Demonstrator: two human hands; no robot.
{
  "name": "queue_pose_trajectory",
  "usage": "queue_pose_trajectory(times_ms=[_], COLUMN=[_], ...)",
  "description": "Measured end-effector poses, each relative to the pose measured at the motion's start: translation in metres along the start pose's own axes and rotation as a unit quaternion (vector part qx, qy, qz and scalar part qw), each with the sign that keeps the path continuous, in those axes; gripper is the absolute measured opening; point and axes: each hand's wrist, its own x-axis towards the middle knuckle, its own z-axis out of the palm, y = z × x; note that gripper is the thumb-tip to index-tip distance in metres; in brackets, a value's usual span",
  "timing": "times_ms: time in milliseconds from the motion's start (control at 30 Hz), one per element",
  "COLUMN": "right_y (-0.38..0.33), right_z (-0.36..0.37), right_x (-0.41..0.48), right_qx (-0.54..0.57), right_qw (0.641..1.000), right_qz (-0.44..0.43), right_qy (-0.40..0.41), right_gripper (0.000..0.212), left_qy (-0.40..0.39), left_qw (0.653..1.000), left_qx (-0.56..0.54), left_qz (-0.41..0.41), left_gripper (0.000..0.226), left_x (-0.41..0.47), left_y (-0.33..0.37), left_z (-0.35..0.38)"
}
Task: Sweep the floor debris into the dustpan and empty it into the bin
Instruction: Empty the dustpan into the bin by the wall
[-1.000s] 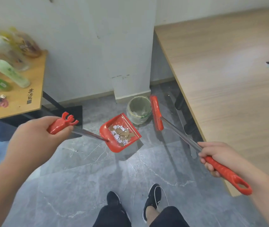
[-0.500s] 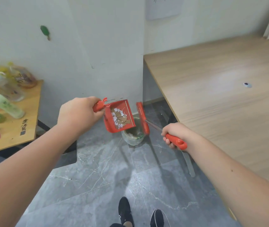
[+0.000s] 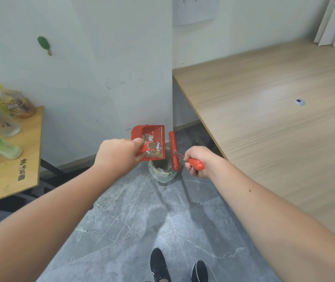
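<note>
Head view: dustpan raised over bin by wall.
Side table [image 3: 26,151] bears unread black characters; left hand [image 3: 117,157] fisted on red dustpan [image 3: 140,132] holding paper debris [image 3: 152,147], above lined bin [image 3: 162,174]; right hand [image 3: 201,161] clenches brush [image 3: 173,151]; wall paper [image 3: 195,9] writing illegible.

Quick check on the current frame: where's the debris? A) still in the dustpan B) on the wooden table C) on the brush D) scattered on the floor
A: the paper scraps lie inside the red dustpan, which the left hand holds just above the bin; the right hand holds the brush beside it.
</note>
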Motion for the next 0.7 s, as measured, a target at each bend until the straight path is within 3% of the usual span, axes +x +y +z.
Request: queue_pose_trajectory(times_ms=[333, 533, 700], right_y=[0.005, 0.006, 0.001], right_z=[0.008, 0.008, -0.001], right_x=[0.016, 0.02, 0.015], right_qx=[0.02, 0.01, 0.025], right_qw=[1.0, 1.0, 0.999], right_qz=[0.017, 0.014, 0.019], right_qy=[-0.005, 0.005, -0.001], right_gripper=[0.015, 0.016, 0.015], left_qy=[0.007, -0.004, -0.06], left_qw=[0.992, 0.987, 0.974], left_qx=[0.05, 0.059, 0.073], left_qz=[0.12, 0.151, 0.204], left_gripper=[0.032, 0.037, 0.023], left_x=[-0.004, -0.008, -0.005], left_y=[0.005, 0.008, 0.005], left_z=[0.027, 0.043, 0.04])
